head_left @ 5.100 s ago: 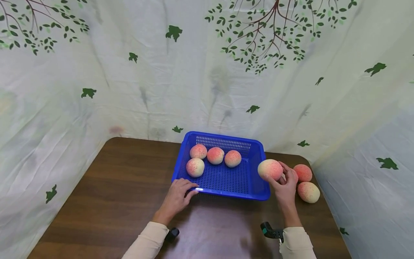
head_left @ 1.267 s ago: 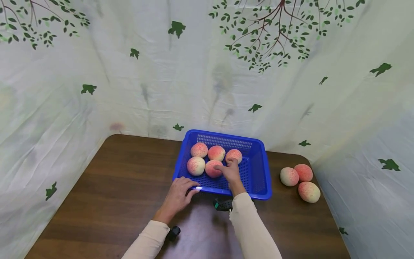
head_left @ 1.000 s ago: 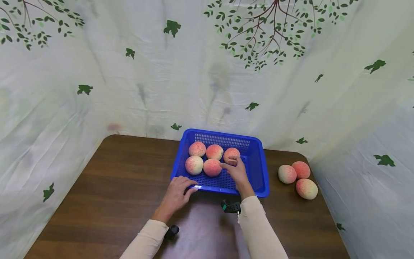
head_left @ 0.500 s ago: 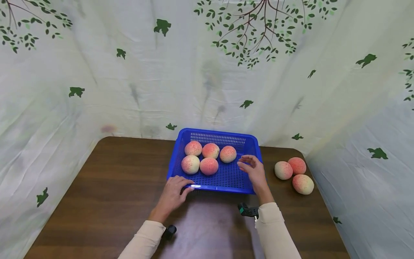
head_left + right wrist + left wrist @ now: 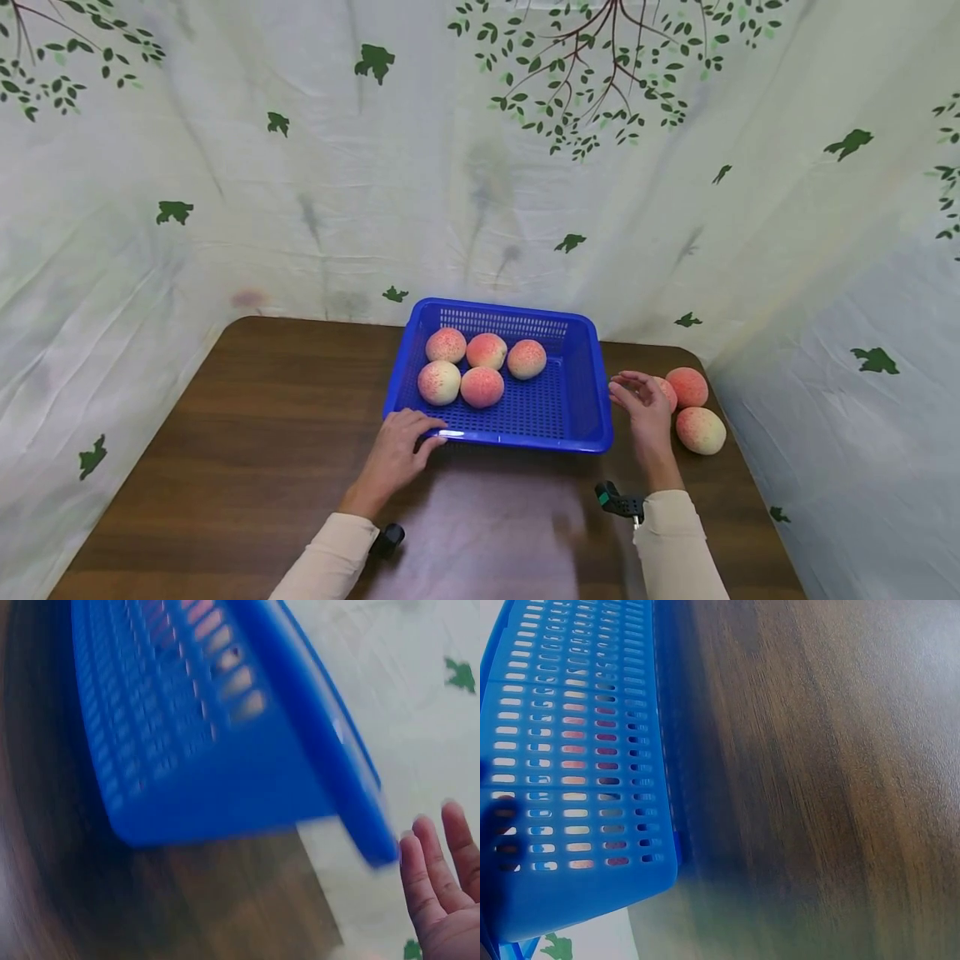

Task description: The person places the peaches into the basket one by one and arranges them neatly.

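A blue plastic basket [image 5: 517,440] stands on the table, with several peaches [image 5: 482,387] inside, gathered toward its left and back. My left hand [image 5: 395,450] holds the front rim near the left corner, fingers over it and thumb at the front. In the left wrist view, peaches show dimly through the slotted basket wall [image 5: 585,889]. My right hand [image 5: 647,412] is past the basket's right side, fingers extended and holding nothing. It partly hides a peach [image 5: 667,392]. Beside that lie a redder peach [image 5: 687,387] and a paler peach [image 5: 701,430].
The brown wooden table [image 5: 247,450] reaches left and in front of the basket. A white cloth [image 5: 330,208] printed with leaves and branches hangs close behind the table and along both sides. The three loose peaches lie near the table's right edge.
The peach my right hand held over the basket's right rim now lies in the basket's front row. The hand let it go and moved right, out to the loose peaches. My left hand stays.
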Action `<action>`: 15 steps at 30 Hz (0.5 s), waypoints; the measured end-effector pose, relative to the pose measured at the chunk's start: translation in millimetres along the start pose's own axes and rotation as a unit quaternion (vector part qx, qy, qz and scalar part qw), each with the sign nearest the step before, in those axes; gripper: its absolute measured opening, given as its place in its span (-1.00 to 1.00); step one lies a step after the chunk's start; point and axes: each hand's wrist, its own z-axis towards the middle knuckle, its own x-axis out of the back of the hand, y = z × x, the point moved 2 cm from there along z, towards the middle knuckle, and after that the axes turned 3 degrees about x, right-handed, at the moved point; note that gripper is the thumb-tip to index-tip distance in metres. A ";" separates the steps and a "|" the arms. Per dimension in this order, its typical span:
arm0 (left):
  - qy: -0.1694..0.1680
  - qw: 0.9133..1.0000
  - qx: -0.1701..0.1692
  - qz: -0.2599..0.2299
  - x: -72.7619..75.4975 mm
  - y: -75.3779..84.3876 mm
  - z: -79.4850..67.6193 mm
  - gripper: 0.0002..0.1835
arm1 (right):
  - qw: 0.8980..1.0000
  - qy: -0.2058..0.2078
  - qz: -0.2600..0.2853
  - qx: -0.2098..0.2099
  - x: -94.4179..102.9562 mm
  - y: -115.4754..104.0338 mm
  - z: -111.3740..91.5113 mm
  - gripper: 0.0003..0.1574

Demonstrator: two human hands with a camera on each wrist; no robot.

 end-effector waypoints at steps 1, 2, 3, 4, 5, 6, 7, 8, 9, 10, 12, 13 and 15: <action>0.000 1.000 0.000 0.001 0.0 0.0 -0.3 -0.81 | 1.000 0.005 0.005 -0.001 4.4 0.8 0.7 -0.53; 0.001 1.000 0.001 0.001 0.0 0.1 -0.4 -0.81 | 1.000 0.010 0.005 -0.001 9.2 1.2 1.5 -0.54; 0.000 1.000 0.000 0.001 -0.2 0.2 -0.2 -0.81 | 1.000 0.016 0.004 -0.002 14.1 1.6 2.5 -0.54; 0.000 1.000 0.000 -0.001 -1.1 0.8 0.3 -0.81 | 1.000 0.025 0.000 -0.002 20.5 1.6 3.1 -0.52; -0.001 1.000 -0.002 -0.003 -1.9 1.4 0.9 -0.82 | 0.999 0.034 -0.005 -0.001 27.4 1.9 4.1 -0.52; -0.001 1.000 -0.003 -0.003 -2.8 1.9 1.4 -0.82 | 0.999 0.045 -0.008 -0.002 34.4 2.1 4.9 -0.50; -0.001 1.000 -0.005 -0.004 -3.4 2.5 1.8 -0.82 | 0.998 0.058 -0.010 0.000 41.8 2.6 5.7 -0.48; -0.001 1.000 -0.007 -0.007 -3.8 3.1 2.1 -0.82 | 0.997 0.072 -0.014 0.005 49.3 3.3 6.4 -0.47; 0.000 1.000 -0.009 -0.007 -4.1 3.3 2.1 -0.82 | 0.996 0.090 -0.025 0.011 56.8 4.1 7.0 -0.45; 0.001 1.000 -0.009 -0.009 -3.8 3.7 2.0 -0.82 | 0.994 0.108 -0.030 0.019 64.0 5.4 7.6 -0.43; 0.005 1.000 -0.008 -0.013 -2.5 3.8 1.5 -0.81 | 0.990 0.135 -0.034 0.032 77.2 8.0 8.3 -0.41; 0.006 1.000 -0.006 -0.014 -1.6 3.6 1.0 -0.81 | 0.987 0.149 -0.040 0.038 83.3 9.8 8.4 -0.39; 0.005 1.000 -0.001 -0.013 -0.3 2.4 0.1 -0.80 | 0.983 0.171 -0.055 0.043 93.9 11.4 7.1 -0.37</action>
